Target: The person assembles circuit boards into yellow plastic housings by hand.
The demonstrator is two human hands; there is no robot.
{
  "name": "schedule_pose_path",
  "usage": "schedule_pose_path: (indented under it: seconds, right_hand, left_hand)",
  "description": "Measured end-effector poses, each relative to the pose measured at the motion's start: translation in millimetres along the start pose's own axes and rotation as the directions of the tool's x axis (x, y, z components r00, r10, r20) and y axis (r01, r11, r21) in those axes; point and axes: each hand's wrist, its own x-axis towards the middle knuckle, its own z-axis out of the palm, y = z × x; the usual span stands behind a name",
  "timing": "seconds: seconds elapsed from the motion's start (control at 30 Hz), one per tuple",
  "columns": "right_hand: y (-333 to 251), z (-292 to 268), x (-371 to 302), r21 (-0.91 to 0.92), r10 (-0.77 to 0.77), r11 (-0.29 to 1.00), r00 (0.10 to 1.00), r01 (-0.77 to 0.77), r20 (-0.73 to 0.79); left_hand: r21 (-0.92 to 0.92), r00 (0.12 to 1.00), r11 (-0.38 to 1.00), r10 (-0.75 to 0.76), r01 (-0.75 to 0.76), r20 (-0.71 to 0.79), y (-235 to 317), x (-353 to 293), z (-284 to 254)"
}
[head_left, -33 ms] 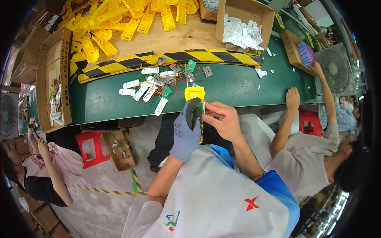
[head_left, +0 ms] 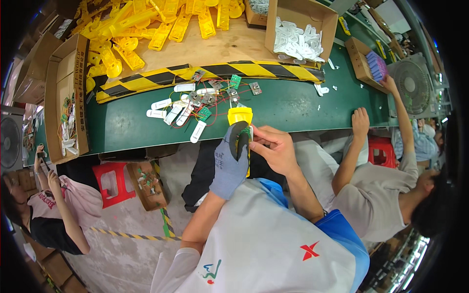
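My left hand (head_left: 228, 161), in a grey glove with dark fingertips, is closed round a yellow plastic housing (head_left: 240, 116) just off the table's front edge. Green, like a circuit board, shows between the thumb and fingers on the housing. My bare right hand (head_left: 276, 149) pinches at the housing's right side, where the edge of a white plastic piece (head_left: 252, 133) shows; the fingers hide most of it. Beyond my hands lies a tangle of white plastic pieces (head_left: 183, 115), green circuit boards (head_left: 204, 114) and thin red and black wires.
Yellow housings (head_left: 180, 25) are heaped behind a black-and-yellow taped edge (head_left: 210, 72). An open carton (head_left: 328, 34) of white parts stands at the back right, a long carton (head_left: 68, 53) at the left. Co-workers sit on both sides; one's hand (head_left: 360, 122) is at the table edge.
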Motion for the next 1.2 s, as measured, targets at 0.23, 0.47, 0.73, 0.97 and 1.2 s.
schedule_pose_path:
  seconds: [0.23,0.47,0.73,0.97,1.2]
  right_hand:
    - [3,16,-8,0.060,0.014,0.998,0.986,-0.004,-0.167]
    - [1,18,-12,0.078,0.013,0.997,0.987,-0.001,-0.160]
    - [-8,24,-15,0.025,-0.027,0.999,0.969,0.034,-0.244]
    - [-11,23,-16,0.045,0.016,0.999,0.980,-0.007,-0.200]
    - [-12,28,-16,-0.006,-0.007,1.000,0.973,0.006,-0.230]
  left_hand:
    - [-0.096,0.998,0.995,-0.026,0.032,0.062,-1,5,1]
    - [-0.226,0.999,0.973,-0.038,0.042,0.024,4,-2,3]
    - [-0.375,0.986,0.912,-0.146,0.163,0.073,16,1,1]
    - [-0.227,0.999,0.973,-0.049,0.049,0.004,6,0,5]
    - [-0.149,0.994,0.984,-0.088,0.097,0.069,12,1,-5]
